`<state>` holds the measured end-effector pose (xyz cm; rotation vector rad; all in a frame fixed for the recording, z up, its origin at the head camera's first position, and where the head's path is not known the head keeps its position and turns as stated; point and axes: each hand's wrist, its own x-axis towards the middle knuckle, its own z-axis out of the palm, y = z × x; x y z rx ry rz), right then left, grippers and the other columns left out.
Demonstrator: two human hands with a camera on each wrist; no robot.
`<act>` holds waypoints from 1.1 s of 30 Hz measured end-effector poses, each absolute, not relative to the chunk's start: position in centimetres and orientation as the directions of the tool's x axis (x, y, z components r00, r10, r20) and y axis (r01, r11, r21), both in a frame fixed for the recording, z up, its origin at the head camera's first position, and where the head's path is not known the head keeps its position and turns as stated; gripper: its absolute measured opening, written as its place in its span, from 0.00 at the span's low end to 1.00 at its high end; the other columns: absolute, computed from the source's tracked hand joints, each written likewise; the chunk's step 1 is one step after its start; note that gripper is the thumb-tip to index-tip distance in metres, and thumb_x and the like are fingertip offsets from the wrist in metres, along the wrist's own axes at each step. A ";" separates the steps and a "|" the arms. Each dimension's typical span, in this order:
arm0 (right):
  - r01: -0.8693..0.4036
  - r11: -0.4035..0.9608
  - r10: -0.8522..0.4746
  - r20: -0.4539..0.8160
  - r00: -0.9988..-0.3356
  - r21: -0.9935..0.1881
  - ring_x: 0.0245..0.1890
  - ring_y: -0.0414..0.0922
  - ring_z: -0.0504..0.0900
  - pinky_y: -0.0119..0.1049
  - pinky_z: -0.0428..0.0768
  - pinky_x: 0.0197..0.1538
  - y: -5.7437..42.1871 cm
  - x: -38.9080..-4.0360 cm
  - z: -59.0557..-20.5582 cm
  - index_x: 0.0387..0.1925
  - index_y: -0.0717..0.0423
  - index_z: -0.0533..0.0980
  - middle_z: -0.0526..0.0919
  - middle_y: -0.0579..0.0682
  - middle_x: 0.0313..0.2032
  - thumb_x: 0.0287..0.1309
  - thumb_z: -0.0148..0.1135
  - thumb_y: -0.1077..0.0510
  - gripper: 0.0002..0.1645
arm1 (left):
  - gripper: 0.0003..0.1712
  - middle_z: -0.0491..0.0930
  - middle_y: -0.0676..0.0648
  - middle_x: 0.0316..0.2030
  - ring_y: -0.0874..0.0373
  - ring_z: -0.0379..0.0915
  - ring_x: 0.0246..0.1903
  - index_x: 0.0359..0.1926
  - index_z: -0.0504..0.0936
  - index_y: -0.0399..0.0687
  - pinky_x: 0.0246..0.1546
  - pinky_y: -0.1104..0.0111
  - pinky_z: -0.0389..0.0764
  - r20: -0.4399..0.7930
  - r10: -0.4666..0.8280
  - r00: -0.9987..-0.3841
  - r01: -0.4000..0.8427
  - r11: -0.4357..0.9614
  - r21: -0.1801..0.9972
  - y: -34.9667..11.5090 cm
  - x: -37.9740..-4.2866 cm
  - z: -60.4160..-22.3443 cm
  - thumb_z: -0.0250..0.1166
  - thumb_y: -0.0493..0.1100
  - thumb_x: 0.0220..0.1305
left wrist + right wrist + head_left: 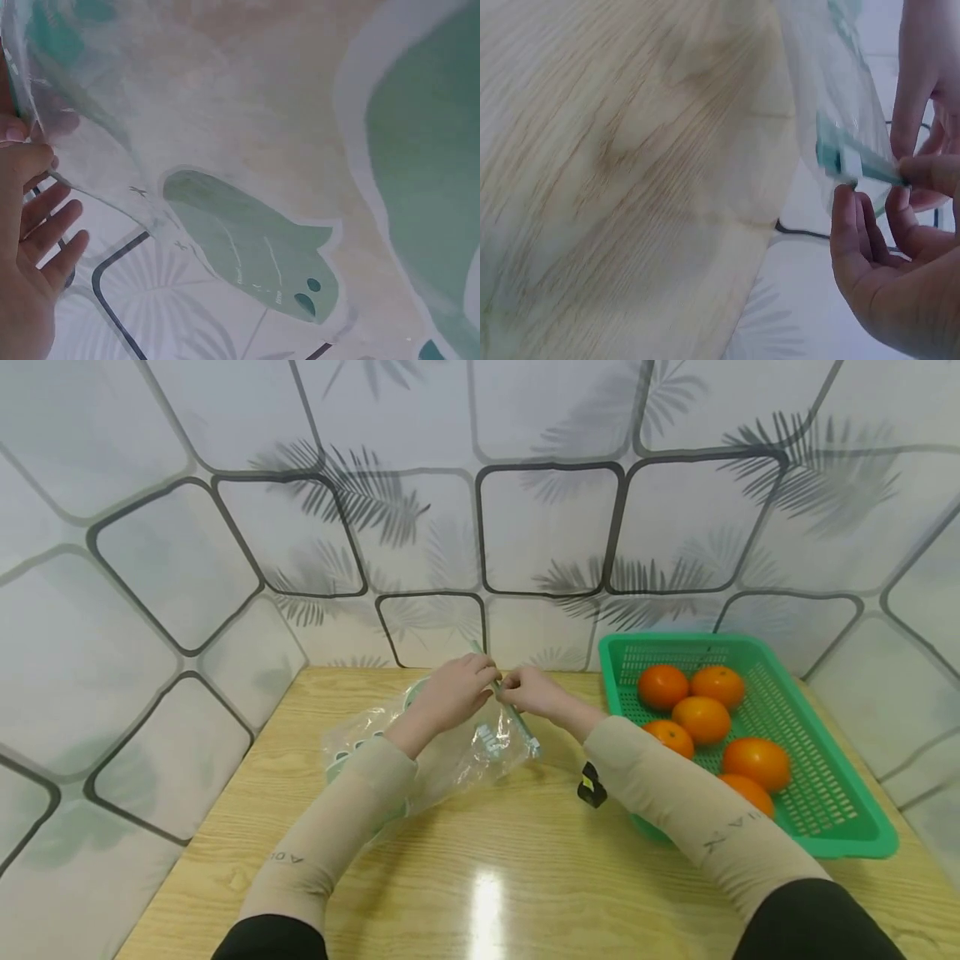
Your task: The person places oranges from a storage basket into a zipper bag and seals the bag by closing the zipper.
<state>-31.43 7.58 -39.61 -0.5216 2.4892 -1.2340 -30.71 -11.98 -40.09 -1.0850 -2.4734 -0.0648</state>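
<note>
A clear zip bag (450, 772) printed with pale green shapes lies slanted over the table, its green zip strip (517, 720) raised toward me. My left hand (452, 695) pinches the strip near its far part; in the left wrist view that hand (37, 225) has thumb and forefinger at the bag's edge, other fingers spread. Close beside it, my right hand (536, 693) pinches the same strip between thumb and fingertips. The right wrist view shows the right hand (896, 262) just by the strip's slider (850, 161). Green leaf-like printing (247, 240) shows on the bag.
A green plastic basket (840, 777) with several oranges (702, 720) stands on the right, partly behind my right forearm. A small black object with a yellow mark (592, 785) lies beside that sleeve. Patterned wall panels (555, 527) rise behind the wooden table (450, 877).
</note>
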 end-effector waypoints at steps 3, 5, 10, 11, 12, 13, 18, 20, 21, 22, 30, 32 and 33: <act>-0.133 0.510 -0.439 -0.124 -0.890 -0.850 0.39 0.43 0.76 0.49 0.83 0.54 7.4 -31.1 -39.1 0.33 0.55 0.74 0.77 0.49 0.38 0.75 0.56 0.57 0.11 | 0.10 0.85 0.44 0.50 0.48 0.83 0.50 0.50 0.87 0.42 0.56 0.60 0.84 0.459 0.695 -0.553 0.720 0.676 -0.157 -12.1 -30.9 -39.8 0.69 0.34 0.69; -0.112 0.481 -0.431 -0.124 -0.894 -0.869 0.41 0.44 0.76 0.46 0.83 0.53 7.3 -30.8 -38.7 0.32 0.55 0.72 0.77 0.49 0.38 0.75 0.56 0.57 0.12 | 0.09 0.86 0.45 0.49 0.49 0.84 0.51 0.49 0.87 0.43 0.58 0.60 0.84 0.486 0.694 -0.531 0.720 0.672 -0.173 -12.2 -31.0 -39.6 0.67 0.33 0.70; -0.098 0.452 -0.412 -0.110 -0.905 -0.886 0.44 0.45 0.77 0.39 0.83 0.49 7.1 -30.4 -37.8 0.33 0.56 0.72 0.77 0.49 0.40 0.75 0.56 0.58 0.11 | 0.08 0.88 0.46 0.48 0.49 0.85 0.53 0.47 0.88 0.44 0.61 0.59 0.83 0.535 0.692 -0.485 0.726 0.660 -0.195 -12.4 -31.1 -39.1 0.67 0.32 0.70; -0.098 0.450 -0.407 -0.106 -0.907 -0.888 0.43 0.44 0.77 0.37 0.82 0.48 7.0 -30.3 -37.7 0.33 0.56 0.73 0.77 0.49 0.40 0.75 0.57 0.59 0.10 | 0.08 0.88 0.46 0.48 0.49 0.85 0.53 0.47 0.88 0.44 0.62 0.59 0.83 0.545 0.693 -0.472 0.731 0.653 -0.199 -12.4 -31.1 -39.0 0.67 0.32 0.70; -0.098 0.443 -0.405 -0.102 -0.909 -0.891 0.42 0.44 0.77 0.37 0.82 0.47 7.0 -30.2 -37.5 0.34 0.57 0.73 0.77 0.50 0.40 0.75 0.57 0.59 0.10 | 0.08 0.88 0.46 0.47 0.49 0.85 0.53 0.46 0.88 0.44 0.62 0.59 0.82 0.555 0.694 -0.459 0.736 0.646 -0.200 -12.5 -31.1 -38.8 0.67 0.32 0.69; -0.099 0.439 -0.402 -0.097 -0.910 -0.893 0.42 0.44 0.77 0.36 0.83 0.46 7.0 -30.0 -37.3 0.34 0.58 0.74 0.78 0.50 0.41 0.74 0.57 0.59 0.09 | 0.08 0.89 0.46 0.47 0.49 0.85 0.53 0.46 0.89 0.44 0.63 0.58 0.82 0.564 0.696 -0.445 0.743 0.638 -0.201 -12.5 -31.1 -38.7 0.67 0.32 0.69; -0.104 0.426 -0.411 -0.090 -0.907 -0.899 0.47 0.46 0.80 0.39 0.85 0.49 7.3 -29.6 -36.8 0.39 0.60 0.76 0.81 0.53 0.46 0.74 0.57 0.58 0.08 | 0.07 0.89 0.47 0.45 0.49 0.86 0.52 0.45 0.89 0.44 0.62 0.59 0.82 0.594 0.699 -0.399 0.773 0.604 -0.192 -12.6 -30.9 -38.0 0.67 0.32 0.70; -0.101 0.421 -0.415 -0.092 -0.905 -0.902 0.49 0.48 0.80 0.40 0.86 0.50 7.4 -29.5 -36.7 0.42 0.62 0.77 0.81 0.55 0.49 0.74 0.56 0.58 0.10 | 0.07 0.89 0.47 0.45 0.50 0.86 0.52 0.45 0.89 0.44 0.61 0.59 0.83 0.599 0.701 -0.387 0.784 0.592 -0.185 -12.6 -30.8 -37.8 0.67 0.32 0.70; -0.094 0.414 -0.413 -0.095 -0.906 -0.905 0.50 0.48 0.80 0.40 0.86 0.50 7.4 -29.4 -36.6 0.44 0.64 0.78 0.82 0.56 0.50 0.74 0.55 0.58 0.11 | 0.07 0.89 0.47 0.45 0.50 0.86 0.51 0.44 0.89 0.44 0.61 0.59 0.83 0.601 0.702 -0.383 0.789 0.586 -0.182 -12.6 -30.7 -37.6 0.67 0.32 0.70; -0.085 0.403 -0.412 -0.098 -0.906 -0.911 0.50 0.48 0.81 0.40 0.86 0.51 7.4 -29.3 -36.6 0.47 0.66 0.78 0.82 0.57 0.51 0.75 0.53 0.58 0.14 | 0.06 0.89 0.47 0.45 0.50 0.86 0.51 0.44 0.89 0.44 0.60 0.59 0.83 0.603 0.702 -0.379 0.793 0.582 -0.180 -12.6 -30.6 -37.5 0.68 0.33 0.70; -0.040 0.347 -0.430 -0.122 -0.894 -0.937 0.44 0.45 0.82 0.35 0.86 0.47 8.0 -28.4 -36.3 0.61 0.74 0.74 0.78 0.62 0.55 0.76 0.41 0.64 0.23 | 0.04 0.89 0.46 0.44 0.49 0.87 0.49 0.42 0.89 0.44 0.56 0.60 0.86 0.623 0.709 -0.332 0.833 0.530 -0.159 -12.6 -30.1 -36.6 0.70 0.35 0.68; -0.093 0.367 -0.452 -0.090 -0.888 -0.925 0.45 0.46 0.82 0.37 0.87 0.48 8.3 -28.1 -36.4 0.60 0.74 0.75 0.78 0.64 0.55 0.73 0.41 0.67 0.23 | 0.03 0.89 0.46 0.44 0.49 0.87 0.48 0.42 0.88 0.44 0.54 0.61 0.86 0.625 0.711 -0.322 0.845 0.514 -0.149 -12.6 -29.9 -36.4 0.70 0.34 0.69; -0.123 0.382 -0.461 -0.074 -0.884 -0.916 0.45 0.47 0.82 0.39 0.88 0.48 8.5 -28.0 -36.5 0.59 0.74 0.75 0.78 0.64 0.54 0.73 0.42 0.68 0.22 | 0.03 0.89 0.46 0.44 0.49 0.88 0.47 0.42 0.88 0.44 0.53 0.61 0.87 0.626 0.712 -0.317 0.852 0.504 -0.142 -12.6 -29.8 -36.3 0.70 0.34 0.69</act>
